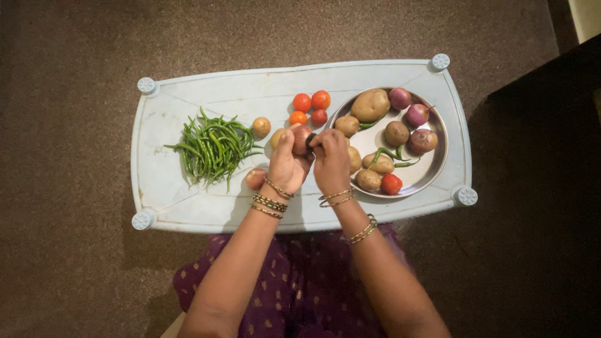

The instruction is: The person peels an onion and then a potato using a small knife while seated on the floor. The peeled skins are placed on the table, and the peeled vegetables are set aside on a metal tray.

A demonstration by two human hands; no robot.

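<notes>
While both hands meet just left of the plate point(438, 164), the left hand point(286, 164) grips a red onion point(302, 136) and the right hand point(330, 161) is closed on a dark knife point(310, 140) set against it. Tomatoes point(311, 106) lie just beyond the onion, left of the plate. Green chillies point(214, 148) are heaped well left of the plate. Potatoes point(370, 105), onions point(418, 114) and one tomato sit on the plate, which rests on the pale blue table point(175, 194).
</notes>
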